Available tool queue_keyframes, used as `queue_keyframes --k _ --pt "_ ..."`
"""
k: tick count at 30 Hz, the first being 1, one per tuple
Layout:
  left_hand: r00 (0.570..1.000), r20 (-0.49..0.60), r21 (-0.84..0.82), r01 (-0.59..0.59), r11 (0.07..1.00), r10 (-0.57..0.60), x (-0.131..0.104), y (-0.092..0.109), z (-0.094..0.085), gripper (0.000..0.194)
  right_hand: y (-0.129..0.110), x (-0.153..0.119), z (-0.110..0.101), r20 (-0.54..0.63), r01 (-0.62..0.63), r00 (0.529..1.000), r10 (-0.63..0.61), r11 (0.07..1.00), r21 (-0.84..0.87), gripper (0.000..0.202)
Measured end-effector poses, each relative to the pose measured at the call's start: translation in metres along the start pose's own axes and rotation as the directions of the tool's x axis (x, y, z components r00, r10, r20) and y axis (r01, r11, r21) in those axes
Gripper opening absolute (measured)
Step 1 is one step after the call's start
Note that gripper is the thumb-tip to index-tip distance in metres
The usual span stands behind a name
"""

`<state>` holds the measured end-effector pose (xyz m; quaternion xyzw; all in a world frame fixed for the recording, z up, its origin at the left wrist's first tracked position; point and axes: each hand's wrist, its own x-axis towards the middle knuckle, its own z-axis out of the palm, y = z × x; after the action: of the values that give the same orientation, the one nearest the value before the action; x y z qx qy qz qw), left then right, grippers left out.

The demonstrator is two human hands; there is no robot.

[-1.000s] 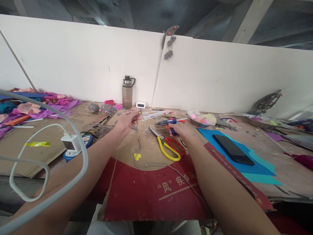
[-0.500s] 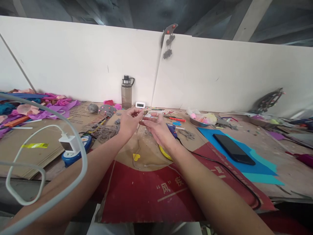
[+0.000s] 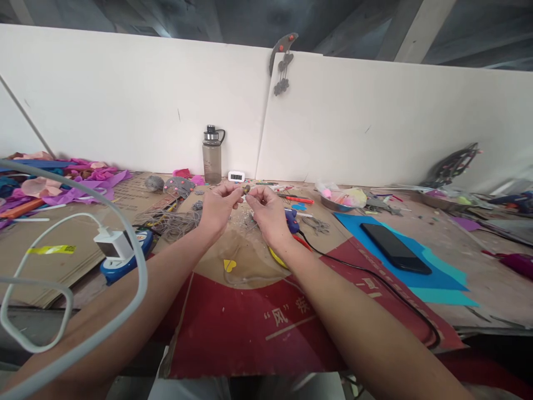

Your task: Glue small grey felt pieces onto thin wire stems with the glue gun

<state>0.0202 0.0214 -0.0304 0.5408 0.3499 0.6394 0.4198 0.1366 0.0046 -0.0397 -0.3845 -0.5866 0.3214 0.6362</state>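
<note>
Above the middle of the cardboard (image 3: 245,272), my left hand (image 3: 219,208) pinches a small brown piece (image 3: 246,189) between thumb and fingertips. My right hand (image 3: 268,214) is closed too, its thumb and fingertips meeting at the same piece from the right. The piece is too small for its exact kind to show. Grey yarn (image 3: 254,278) trails over the cardboard below, beside a yellow paper heart (image 3: 229,265). Near my right wrist lie a blue glue gun (image 3: 292,220) and a yellow ring-shaped thing (image 3: 276,258), partly hidden by the forearm.
A tangle of grey yarn (image 3: 179,223) lies left of my hands. Behind stand a bottle (image 3: 212,161) and a small digital clock (image 3: 236,176). A phone (image 3: 395,248) rests on blue sheets at right. A white cable (image 3: 141,278) loops across the left foreground near a charger (image 3: 113,244).
My right hand has drawn in, its spread fingers closing at the small brown piece. The yarn that hung below my left hand no longer shows clearly there. The view has shifted slightly.
</note>
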Motion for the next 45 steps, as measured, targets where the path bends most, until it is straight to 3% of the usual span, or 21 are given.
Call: queue_keyframes --k 8,20,28,31,34,39,45 --pt "0.997 0.023 -0.127 0.071 0.989 -0.068 -0.001 0.002 0.004 0.015 -0.008 -0.001 -0.001 -0.057 -0.003 0.998 -0.006 0.989 -0.150 0.017" --pt "0.995 0.048 -0.164 0.099 0.981 -0.092 -0.004 0.004 0.007 0.014 -0.008 0.003 -0.002 -0.096 0.006 0.995 -0.030 0.970 -0.242 0.014" --pt "0.981 0.164 -0.114 0.127 0.985 -0.107 -0.003 0.005 0.003 0.015 -0.006 0.005 -0.007 -0.134 0.003 0.990 -0.036 0.972 -0.236 0.016" --pt "0.966 0.229 -0.105 0.149 0.983 -0.122 -0.001 0.005 0.000 0.015 -0.008 0.005 -0.010 -0.092 0.006 0.995 -0.028 0.974 -0.225 0.020" --pt "0.950 0.272 -0.119 0.189 0.975 -0.151 0.001 0.005 -0.003 0.017 -0.010 0.005 -0.012 -0.048 -0.002 0.999 -0.007 0.981 -0.192 0.018" --pt "0.933 0.311 -0.183 0.246 0.952 -0.181 0.000 0.008 -0.005 0.025 -0.007 0.006 -0.015 -0.080 -0.049 0.996 0.035 0.983 -0.177 0.019" --pt "0.945 0.296 -0.050 0.160 0.986 -0.138 -0.002 0.010 -0.004 0.021 -0.009 0.003 -0.016 -0.052 -0.030 0.998 0.020 0.978 -0.209 0.018"
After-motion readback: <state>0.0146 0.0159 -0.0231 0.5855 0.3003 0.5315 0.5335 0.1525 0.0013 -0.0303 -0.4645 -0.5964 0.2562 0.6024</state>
